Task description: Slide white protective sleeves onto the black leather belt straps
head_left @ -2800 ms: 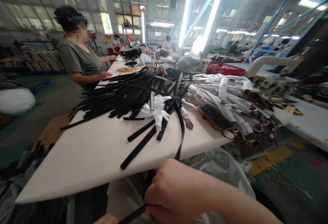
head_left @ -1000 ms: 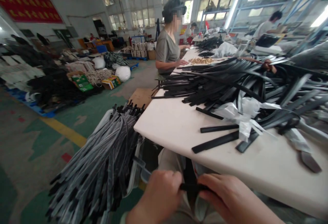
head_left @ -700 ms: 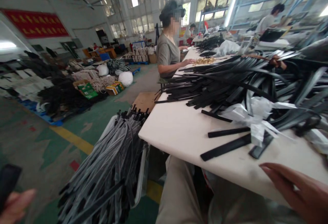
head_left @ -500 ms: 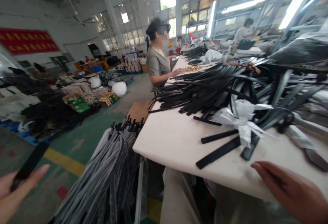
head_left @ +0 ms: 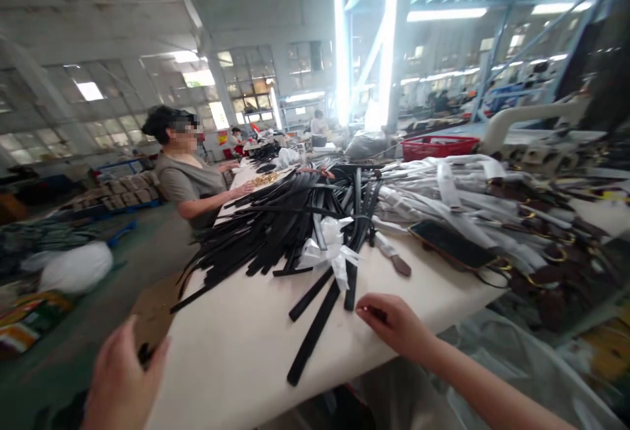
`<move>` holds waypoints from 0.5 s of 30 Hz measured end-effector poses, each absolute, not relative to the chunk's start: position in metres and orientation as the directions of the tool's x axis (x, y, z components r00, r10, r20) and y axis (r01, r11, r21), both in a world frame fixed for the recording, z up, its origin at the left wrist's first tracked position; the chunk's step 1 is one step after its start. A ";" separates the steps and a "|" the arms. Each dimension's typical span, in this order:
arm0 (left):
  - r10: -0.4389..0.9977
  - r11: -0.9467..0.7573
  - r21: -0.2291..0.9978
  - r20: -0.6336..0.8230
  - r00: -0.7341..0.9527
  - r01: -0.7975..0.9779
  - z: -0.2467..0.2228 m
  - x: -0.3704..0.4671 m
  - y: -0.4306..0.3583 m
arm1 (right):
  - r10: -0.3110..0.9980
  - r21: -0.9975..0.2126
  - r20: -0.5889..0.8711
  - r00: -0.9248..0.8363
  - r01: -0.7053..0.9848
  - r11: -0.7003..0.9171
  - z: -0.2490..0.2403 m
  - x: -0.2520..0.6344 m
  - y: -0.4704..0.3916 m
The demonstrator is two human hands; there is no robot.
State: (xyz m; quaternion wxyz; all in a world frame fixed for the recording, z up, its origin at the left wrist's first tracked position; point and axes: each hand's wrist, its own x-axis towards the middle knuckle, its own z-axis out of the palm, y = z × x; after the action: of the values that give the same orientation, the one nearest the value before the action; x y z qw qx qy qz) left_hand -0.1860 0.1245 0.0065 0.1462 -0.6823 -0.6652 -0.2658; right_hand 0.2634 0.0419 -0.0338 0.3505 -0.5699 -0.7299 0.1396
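Note:
My left hand [head_left: 123,371] is beside the table's left edge, thumb and fingers apart, with no strap visible between them. Small dark ends show just behind its gap. My right hand [head_left: 394,325] is over the near part of the white table [head_left: 231,331], fingers curled together; whether something small is pinched there is hidden. Just left of it lie loose black straps [head_left: 315,328], partly under a white plastic wrapping [head_left: 332,246] with torn ends. Behind these spreads a large heap of black straps [head_left: 275,226].
A dark phone [head_left: 453,244] lies at the right, by white-wrapped straps [head_left: 443,184] with brown ends. A red basket [head_left: 438,146] and a sewing machine [head_left: 536,121] stand behind. A co-worker [head_left: 184,174] works along the table's left side, hands near small gold-coloured parts [head_left: 264,178].
The view has swung right. My left hand, which held a black strip, has come to the table's edge and its fingers are apart. My right hand remains near the strap ends, fingers curled.

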 end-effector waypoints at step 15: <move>0.815 -0.541 0.331 0.433 0.385 0.773 -0.042 0.043 0.083 | 0.900 -0.367 0.431 -0.066 0.898 0.242 -0.025 0.260 0.065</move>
State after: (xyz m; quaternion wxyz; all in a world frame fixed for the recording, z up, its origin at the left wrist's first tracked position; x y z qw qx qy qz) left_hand 0.0434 0.0827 -0.0424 -0.0373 -0.8314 -0.4774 -0.2817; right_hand 0.2596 0.0647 -0.0246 0.2964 -0.6156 -0.7301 0.0015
